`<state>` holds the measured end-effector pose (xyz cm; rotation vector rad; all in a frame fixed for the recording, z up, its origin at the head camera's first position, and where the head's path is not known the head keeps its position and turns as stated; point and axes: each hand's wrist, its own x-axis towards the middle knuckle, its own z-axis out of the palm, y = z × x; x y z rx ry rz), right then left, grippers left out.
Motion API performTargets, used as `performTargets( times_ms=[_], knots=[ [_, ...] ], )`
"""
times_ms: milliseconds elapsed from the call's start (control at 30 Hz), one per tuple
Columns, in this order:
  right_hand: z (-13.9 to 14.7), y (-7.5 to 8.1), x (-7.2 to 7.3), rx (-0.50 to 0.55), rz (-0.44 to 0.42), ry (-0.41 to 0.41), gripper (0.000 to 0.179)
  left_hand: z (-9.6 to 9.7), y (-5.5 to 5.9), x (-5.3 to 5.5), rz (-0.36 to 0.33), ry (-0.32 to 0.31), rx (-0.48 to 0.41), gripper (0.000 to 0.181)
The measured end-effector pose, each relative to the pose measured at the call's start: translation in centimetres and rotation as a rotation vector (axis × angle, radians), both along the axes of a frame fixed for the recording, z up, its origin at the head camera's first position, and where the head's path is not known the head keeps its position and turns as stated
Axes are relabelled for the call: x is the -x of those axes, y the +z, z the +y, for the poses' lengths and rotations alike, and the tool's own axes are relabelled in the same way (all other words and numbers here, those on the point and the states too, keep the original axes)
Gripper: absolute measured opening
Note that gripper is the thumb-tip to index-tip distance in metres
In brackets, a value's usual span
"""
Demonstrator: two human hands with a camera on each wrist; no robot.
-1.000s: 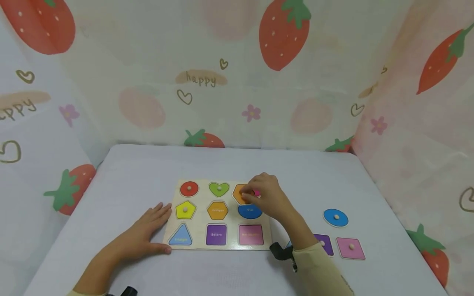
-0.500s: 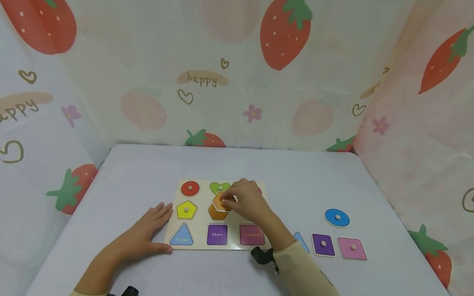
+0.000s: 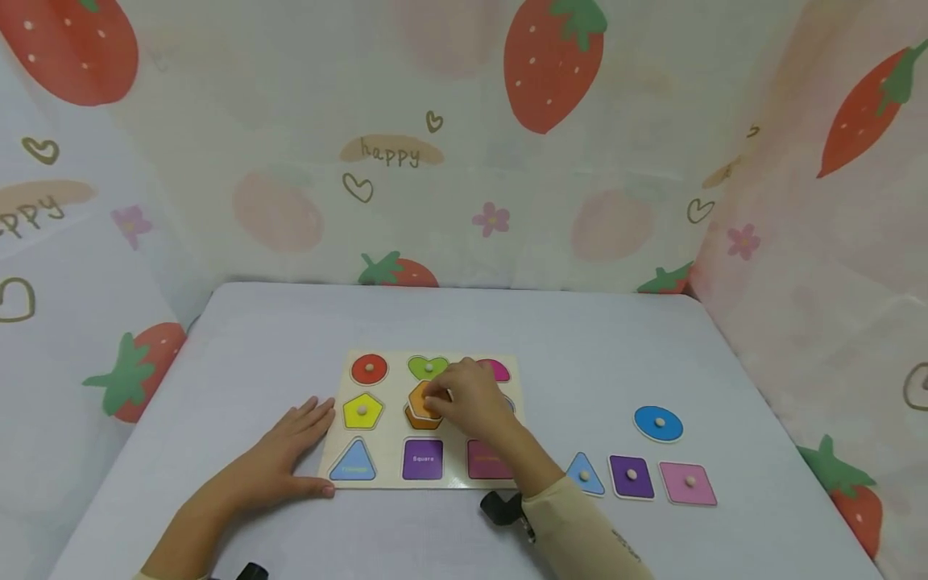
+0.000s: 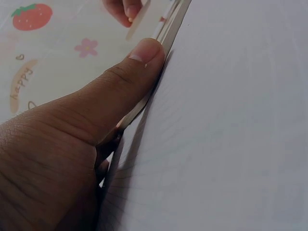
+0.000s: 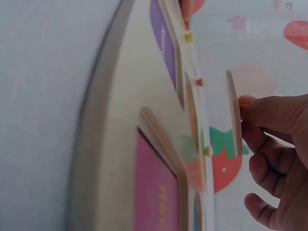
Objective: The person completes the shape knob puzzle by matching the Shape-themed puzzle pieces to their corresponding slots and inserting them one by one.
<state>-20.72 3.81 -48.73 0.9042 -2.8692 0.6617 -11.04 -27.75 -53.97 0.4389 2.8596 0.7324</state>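
A flat wooden shape-puzzle board (image 3: 388, 471) lies on the table. My left hand (image 3: 279, 453) rests at its left edge with the fingers straight. In the left wrist view its thumb (image 4: 147, 50) lies along the board's front edge. My right hand (image 3: 474, 407) pinches an orange hexagon puzzle piece (image 3: 419, 395) by its knob. The piece is held over the board's orange hexagon recess (image 3: 423, 422), partly covering it. The right wrist view shows the piece edge-on (image 5: 234, 115), apart from the board. Red circle (image 3: 369, 369), green heart (image 3: 426, 367) and yellow pentagon (image 3: 353, 416) pieces sit in the board.
To the board's right lie a blue oval piece (image 3: 657, 424), a blue triangle piece (image 3: 580, 469), a purple square piece (image 3: 632, 487) and a pink piece (image 3: 688, 493). Triangle (image 3: 353, 466) and purple square (image 3: 423, 459) recesses line the board's front. Strawberry-print sheets (image 3: 464, 97) surround the table.
My right hand has moved left across the board with the orange hexagon, from its upper right to the middle recess. The left hand has stayed put.
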Motion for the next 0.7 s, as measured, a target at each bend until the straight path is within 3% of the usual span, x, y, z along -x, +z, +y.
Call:
performTargets(
  times_ms=[367, 700],
  knots=[
    [-0.7, -1.4, 0.1, 0.0, -0.075, -0.031, 0.012, -0.1, 0.0, -0.1, 0.0, -0.007, -0.009, 0.122],
    [-1.0, -1.8, -0.2, -0.045, -0.071, -0.061, 0.012, 0.0, 0.2, -0.1, -0.009, -0.003, -0.022, 0.122]
  ],
)
